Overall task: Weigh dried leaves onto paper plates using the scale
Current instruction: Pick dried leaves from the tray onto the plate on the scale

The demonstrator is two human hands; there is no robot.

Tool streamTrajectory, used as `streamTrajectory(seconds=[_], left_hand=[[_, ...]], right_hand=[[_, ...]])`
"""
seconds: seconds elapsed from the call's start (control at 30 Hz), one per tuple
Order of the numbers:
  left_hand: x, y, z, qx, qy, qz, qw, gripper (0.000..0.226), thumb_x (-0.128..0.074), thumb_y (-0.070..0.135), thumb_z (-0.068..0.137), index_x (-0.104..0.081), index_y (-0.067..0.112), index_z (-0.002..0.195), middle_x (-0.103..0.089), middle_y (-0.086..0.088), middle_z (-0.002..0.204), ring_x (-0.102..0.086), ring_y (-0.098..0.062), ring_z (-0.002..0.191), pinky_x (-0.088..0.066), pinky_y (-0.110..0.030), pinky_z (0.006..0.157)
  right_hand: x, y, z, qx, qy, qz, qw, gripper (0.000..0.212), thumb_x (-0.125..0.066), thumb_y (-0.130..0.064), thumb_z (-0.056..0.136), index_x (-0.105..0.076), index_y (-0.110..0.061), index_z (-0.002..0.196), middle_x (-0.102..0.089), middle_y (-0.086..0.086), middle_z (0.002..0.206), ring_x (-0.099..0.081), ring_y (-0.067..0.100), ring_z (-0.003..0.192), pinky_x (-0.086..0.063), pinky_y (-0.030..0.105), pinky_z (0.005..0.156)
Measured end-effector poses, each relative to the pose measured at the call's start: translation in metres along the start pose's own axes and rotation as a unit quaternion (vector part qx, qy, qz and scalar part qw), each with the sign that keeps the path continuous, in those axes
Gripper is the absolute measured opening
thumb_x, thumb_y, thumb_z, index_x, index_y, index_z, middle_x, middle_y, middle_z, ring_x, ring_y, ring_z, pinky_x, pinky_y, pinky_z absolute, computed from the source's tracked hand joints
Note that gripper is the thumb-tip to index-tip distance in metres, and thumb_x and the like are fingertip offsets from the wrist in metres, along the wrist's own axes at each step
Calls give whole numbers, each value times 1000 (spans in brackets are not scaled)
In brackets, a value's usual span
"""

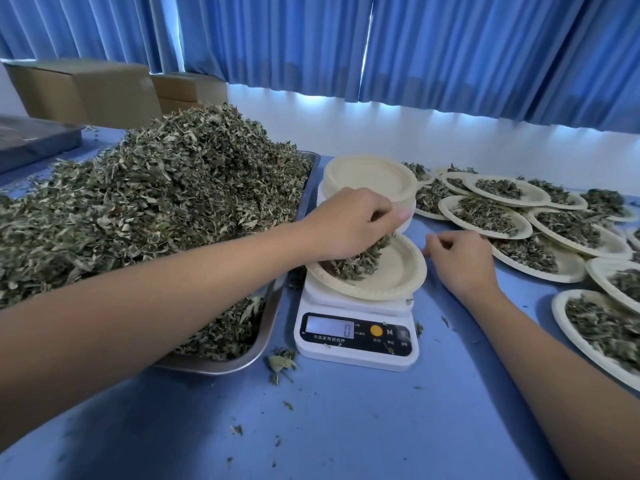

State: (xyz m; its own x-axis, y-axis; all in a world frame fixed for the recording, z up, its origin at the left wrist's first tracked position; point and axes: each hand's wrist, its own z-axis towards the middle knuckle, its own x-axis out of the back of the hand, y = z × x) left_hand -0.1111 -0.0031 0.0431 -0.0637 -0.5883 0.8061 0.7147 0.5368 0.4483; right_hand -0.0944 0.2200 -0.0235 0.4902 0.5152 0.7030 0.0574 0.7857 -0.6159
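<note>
Blue table (pixel 346 427) bearing the scale (pixel 356 355), reading 0: the left hand (pixel 353 226) clutches dried leaves (pixel 360 263) over the paper plate (pixel 398 270) upon it, while the right hand (pixel 460 258) rests loosely curled, empty, beside the plate's rim.

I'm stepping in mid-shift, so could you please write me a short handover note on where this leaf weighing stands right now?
Left hand: grips a handful of dried leaves over the paper plate on the scale.
Right hand: rests on the blue table beside that plate, fingers loosely curled, holding nothing.
Things: the display reads 0; the leaf heap sits in the metal tray at left; the stack of empty plates is behind the scale.
Done: many filled plates lie at right.
Left: release the handful, adjust the weight, set the plate aside, repeat.
</note>
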Motion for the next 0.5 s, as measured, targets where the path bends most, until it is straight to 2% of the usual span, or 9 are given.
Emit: streamTrajectory(seconds=[0.07,0.13,0.17,0.23,0.37,0.43,0.5], left_hand=[[7,-3,-5,9,-28,-52,998,59,-38,52,104,-71,8,86,-50,10,54,-46,-4,52,-38,-23,59],[20,-7,-11,21,-17,-84,996,56,-34,54,105,-75,19,90,-59,21,59,-55,6,57,-39,-11,63],[28,-11,-14,30,-6,-95,995,55,-33,54,105,-76,23,91,-67,23,71,-61,9,69,-43,-13,73],[44,-20,-20,54,-1,-96,994,51,-35,50,105,-76,23,93,-73,16,88,-66,2,87,-50,-26,89],[72,-40,-35,122,-36,-8,992,32,-49,25,104,-74,14,88,-73,0,83,-69,-21,81,-56,-43,85],[85,-52,-43,176,-114,39,977,27,-50,17,101,-72,12,87,-74,-5,83,-71,-22,79,-58,-44,84],[92,-59,-50,236,-240,89,937,21,-52,19,100,-70,13,91,-76,-3,86,-74,-18,82,-59,-43,81]], right_hand=[[0,0,0,0,0,2,1000,40,-55,-28,100,-74,-13,67,-53,0,44,-47,19,45,-39,29,51],[-1,0,1,-1,1,2,1000,40,-56,-27,99,-73,-12,67,-53,1,44,-46,19,45,-40,29,52],[-1,1,1,-1,1,1,1000,40,-56,-26,99,-73,-12,66,-53,1,45,-46,19,45,-40,30,52],[-1,1,0,-1,0,0,1000,40,-56,-27,99,-72,-13,66,-53,2,45,-46,20,45,-42,30,53],[0,1,0,0,2,-3,1000,38,-56,-29,98,-72,-15,66,-55,3,47,-51,22,49,-45,33,57],[0,1,0,2,1,-5,1000,39,-56,-29,98,-72,-15,65,-57,4,48,-52,23,50,-45,33,56],[0,1,0,4,-1,-8,1000,39,-56,-29,98,-72,-15,65,-58,5,48,-51,22,48,-44,32,55]])
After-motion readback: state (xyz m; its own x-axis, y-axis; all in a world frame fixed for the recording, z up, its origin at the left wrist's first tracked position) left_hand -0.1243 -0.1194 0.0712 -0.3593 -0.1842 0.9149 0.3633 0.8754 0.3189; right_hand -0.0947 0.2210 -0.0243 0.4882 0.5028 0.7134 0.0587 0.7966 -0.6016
